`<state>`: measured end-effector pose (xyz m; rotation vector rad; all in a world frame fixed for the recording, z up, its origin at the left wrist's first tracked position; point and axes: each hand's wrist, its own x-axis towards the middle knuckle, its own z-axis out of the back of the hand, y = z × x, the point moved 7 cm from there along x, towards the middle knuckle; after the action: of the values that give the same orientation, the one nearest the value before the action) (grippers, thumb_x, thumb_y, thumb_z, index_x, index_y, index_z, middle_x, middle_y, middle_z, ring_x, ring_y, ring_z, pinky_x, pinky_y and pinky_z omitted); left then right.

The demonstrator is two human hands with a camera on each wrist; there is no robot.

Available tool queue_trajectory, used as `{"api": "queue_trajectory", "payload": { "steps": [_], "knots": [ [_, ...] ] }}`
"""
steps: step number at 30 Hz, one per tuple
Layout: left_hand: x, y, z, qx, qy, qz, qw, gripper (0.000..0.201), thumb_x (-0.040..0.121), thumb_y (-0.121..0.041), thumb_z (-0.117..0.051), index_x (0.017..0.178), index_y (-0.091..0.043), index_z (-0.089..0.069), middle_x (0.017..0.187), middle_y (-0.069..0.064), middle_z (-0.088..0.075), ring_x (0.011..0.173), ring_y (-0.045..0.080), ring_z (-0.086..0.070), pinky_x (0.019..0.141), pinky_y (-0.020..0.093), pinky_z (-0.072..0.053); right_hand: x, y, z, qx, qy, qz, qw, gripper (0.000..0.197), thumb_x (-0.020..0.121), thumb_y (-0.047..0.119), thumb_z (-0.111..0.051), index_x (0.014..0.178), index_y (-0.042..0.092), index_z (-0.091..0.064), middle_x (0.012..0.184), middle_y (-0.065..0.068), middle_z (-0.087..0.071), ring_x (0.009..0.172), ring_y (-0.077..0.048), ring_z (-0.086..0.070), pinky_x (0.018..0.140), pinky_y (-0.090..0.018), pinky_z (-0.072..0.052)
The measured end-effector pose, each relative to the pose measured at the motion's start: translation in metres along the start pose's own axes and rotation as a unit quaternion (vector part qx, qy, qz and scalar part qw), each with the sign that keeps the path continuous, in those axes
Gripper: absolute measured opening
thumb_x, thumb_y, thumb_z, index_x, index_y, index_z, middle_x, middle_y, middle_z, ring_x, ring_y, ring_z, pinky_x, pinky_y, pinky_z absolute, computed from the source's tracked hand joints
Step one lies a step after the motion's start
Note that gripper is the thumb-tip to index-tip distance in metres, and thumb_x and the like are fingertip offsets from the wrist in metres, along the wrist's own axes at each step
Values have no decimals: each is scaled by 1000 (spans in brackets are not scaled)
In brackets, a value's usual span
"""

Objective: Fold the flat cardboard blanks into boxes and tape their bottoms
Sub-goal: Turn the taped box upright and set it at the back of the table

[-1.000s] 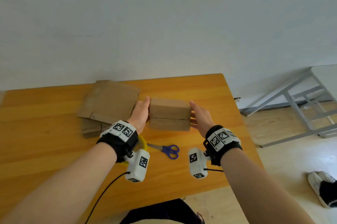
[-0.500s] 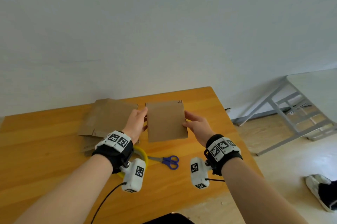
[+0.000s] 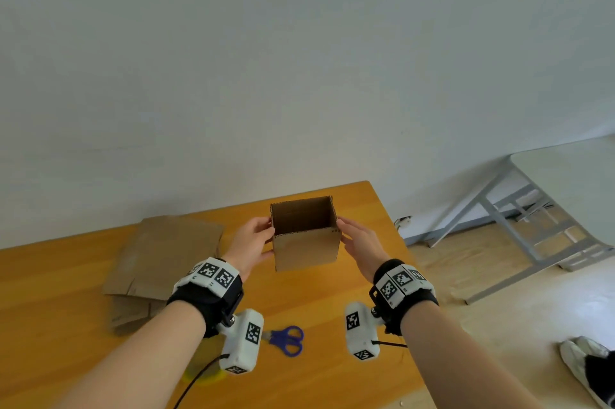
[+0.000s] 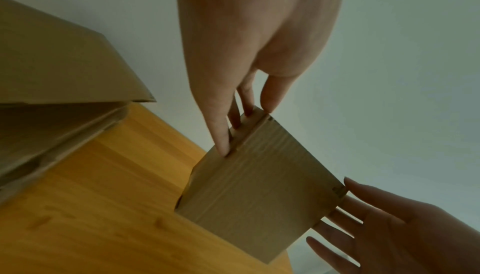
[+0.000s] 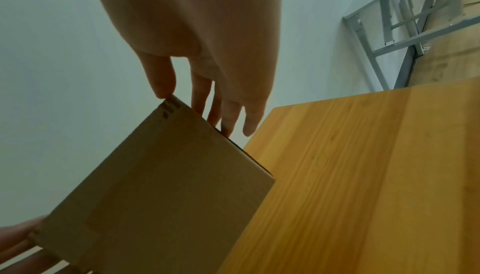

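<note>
A small brown cardboard box [image 3: 306,249] hangs above the wooden table [image 3: 332,325], and I look into its open top. It is held between my two hands. My left hand [image 3: 251,242] presses straight fingers on its left side, thumb on the near face [image 4: 259,186]. My right hand [image 3: 361,242] lies with straight fingers along the right side [image 5: 155,186], thumb tip at the upper corner. The box's underside is hidden. A stack of flat cardboard blanks [image 3: 166,259] lies on the table left of the box.
Blue-handled scissors [image 3: 286,338] lie on the table below my wrists. Something yellow and blurred [image 3: 203,372] sits near the left wrist camera. The table's right edge is close to my right arm. Beyond it are a grey metal frame [image 3: 515,225] and a shoe [image 3: 589,365] on the floor.
The box lay on the table between my hands. Both hands have lifted it and turned it, so its open top now faces me. The view has tilted upward.
</note>
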<state>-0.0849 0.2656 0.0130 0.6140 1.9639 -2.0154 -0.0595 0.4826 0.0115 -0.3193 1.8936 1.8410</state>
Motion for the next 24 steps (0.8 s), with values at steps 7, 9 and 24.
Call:
{"api": "queue_trajectory", "payload": {
  "steps": [7, 9, 24],
  "knots": [
    [56, -21, -67, 36, 10, 25, 999, 46, 93, -6, -52, 136, -21, -44, 125, 5, -54, 111, 22, -55, 81, 39, -53, 70, 17, 63, 14, -5, -22, 1000, 39, 97, 11, -48, 137, 13, -48, 129, -5, -54, 125, -20, -46, 111, -36, -33],
    [76, -25, -84, 44, 11, 29, 999, 48, 93, -4, -52, 137, -21, -43, 127, 6, -54, 111, 22, -56, 82, 38, -53, 91, 24, 78, 12, -3, -26, 1000, 39, 98, 10, -47, 137, 14, -47, 124, -2, -52, 123, -19, -45, 111, -38, -32],
    [156, -29, -133, 156, -8, 12, 988, 57, 91, -1, -53, 143, -15, -35, 142, 9, -45, 123, 25, -51, 98, 41, -48, 174, 38, 117, -83, 6, -25, 996, 45, 98, 4, -44, 142, 13, -42, 140, -5, -48, 130, -22, -44, 110, -39, -35]
  ]
}}
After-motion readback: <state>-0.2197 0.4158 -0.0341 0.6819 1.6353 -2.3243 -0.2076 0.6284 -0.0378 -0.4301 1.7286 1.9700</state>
